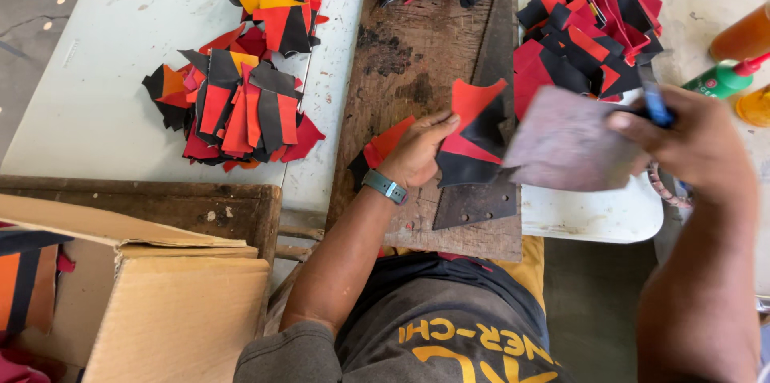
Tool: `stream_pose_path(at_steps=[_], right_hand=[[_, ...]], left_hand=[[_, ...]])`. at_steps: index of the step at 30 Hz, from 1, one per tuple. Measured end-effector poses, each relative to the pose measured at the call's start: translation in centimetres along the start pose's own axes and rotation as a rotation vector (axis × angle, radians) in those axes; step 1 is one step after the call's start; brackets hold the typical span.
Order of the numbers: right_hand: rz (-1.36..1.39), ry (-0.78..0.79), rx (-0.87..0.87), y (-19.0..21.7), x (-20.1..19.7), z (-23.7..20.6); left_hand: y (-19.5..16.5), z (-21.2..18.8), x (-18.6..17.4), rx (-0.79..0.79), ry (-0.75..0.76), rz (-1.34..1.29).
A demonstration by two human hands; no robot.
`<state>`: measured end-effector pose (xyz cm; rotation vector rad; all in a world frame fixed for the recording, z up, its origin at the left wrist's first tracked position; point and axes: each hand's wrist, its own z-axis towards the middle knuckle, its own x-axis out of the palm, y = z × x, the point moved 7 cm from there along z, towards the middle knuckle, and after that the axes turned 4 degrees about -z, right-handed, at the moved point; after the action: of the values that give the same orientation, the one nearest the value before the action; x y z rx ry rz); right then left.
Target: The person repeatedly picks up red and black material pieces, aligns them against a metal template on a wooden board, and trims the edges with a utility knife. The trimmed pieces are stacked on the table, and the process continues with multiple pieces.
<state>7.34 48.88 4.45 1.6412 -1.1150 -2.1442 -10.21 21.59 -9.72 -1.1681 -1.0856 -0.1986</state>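
Red-and-black leather piece [473, 138] pinned under left hand [417, 150] fingers [445, 122] on wooden board [401, 54]

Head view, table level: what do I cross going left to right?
Cardboard box → loose red-and-black pieces on the white table → left hand holding a red-and-black piece → blurred grey sheet → right hand → green bottle.
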Motion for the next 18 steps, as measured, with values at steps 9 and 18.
stream_pose_path(at_steps=[9, 18], right_hand=[[-0.289, 0.048, -0.08, 6.4, 4.5, 2.7], [-0.021, 0.066, 0.092, 1.4, 2.9, 1.4]], left_hand=[[1.0, 1.1, 2.5, -0.081, 0.051, 0.055], [-6.5, -1.8, 4.7, 0.41, -0.15, 0.754]])
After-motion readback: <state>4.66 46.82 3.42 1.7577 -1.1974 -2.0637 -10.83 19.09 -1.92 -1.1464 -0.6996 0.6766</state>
